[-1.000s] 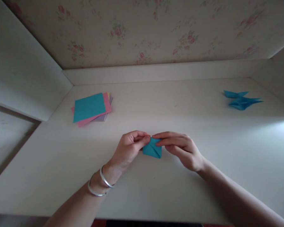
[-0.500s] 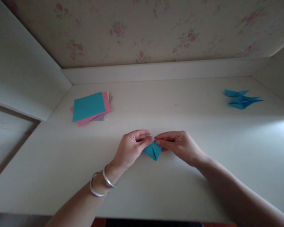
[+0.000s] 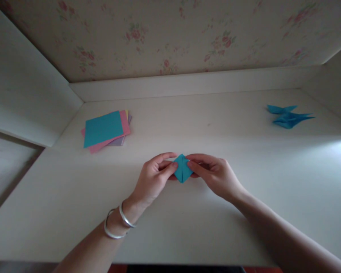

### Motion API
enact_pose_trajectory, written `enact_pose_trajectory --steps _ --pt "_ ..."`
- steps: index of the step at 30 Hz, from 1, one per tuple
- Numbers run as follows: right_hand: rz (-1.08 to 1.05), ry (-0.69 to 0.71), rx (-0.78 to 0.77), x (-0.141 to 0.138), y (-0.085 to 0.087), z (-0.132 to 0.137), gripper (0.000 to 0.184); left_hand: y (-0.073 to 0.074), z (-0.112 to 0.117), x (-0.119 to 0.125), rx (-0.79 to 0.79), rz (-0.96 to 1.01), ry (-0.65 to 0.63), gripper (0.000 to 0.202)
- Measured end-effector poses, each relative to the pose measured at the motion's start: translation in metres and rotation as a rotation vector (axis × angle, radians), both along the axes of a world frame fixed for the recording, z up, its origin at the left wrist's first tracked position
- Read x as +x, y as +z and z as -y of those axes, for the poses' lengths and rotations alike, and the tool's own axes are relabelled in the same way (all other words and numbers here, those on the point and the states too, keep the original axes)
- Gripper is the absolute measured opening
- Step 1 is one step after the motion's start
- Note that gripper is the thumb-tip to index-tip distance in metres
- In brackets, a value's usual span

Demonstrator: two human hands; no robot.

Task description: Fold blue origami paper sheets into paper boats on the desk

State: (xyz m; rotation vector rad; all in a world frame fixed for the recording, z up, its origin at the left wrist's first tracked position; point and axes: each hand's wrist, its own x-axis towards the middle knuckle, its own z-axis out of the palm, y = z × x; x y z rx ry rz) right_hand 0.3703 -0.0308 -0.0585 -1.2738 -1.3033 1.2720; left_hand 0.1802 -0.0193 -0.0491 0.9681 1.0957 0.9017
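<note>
A small folded piece of blue origami paper is held up between my two hands, in a diamond shape with a crease down its middle. My left hand pinches its left corner, thumb in front and fingers behind. On the opposite corner, my right hand is closed in the same kind of pinch. The fingertips behind the paper are partly hidden. Two silver bangles circle my left wrist.
A loose stack of coloured paper sheets, blue on top over pink, purple and yellow, lies at the back left. Folded blue paper figures rest at the back right. Behind the white table stands a wall with flowered paper.
The folded paper has been turned and raised slightly, so its diamond now points straight up and down. My fingers have shifted from its top edge to its left and right corners.
</note>
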Motion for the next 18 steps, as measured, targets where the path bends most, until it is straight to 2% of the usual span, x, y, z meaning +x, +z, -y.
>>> enact_pose_trajectory --steps 7,11,15,18 --pt "0.029 0.143 0.081 0.01 0.006 -0.003 0.023 0.005 0.0 -0.002 0.049 -0.027 -0.054 0.021" --pt "0.015 0.107 0.145 0.011 0.01 -0.002 0.019 0.01 0.005 -0.006 0.154 -0.096 -0.153 0.026" --pt "-0.052 0.024 0.033 0.014 0.005 -0.003 0.019 0.009 0.007 -0.011 0.308 -0.182 -0.29 0.039" --pt "-0.105 0.001 -0.069 0.017 -0.001 -0.005 0.025 0.005 0.005 -0.012 0.437 -0.251 -0.31 0.04"
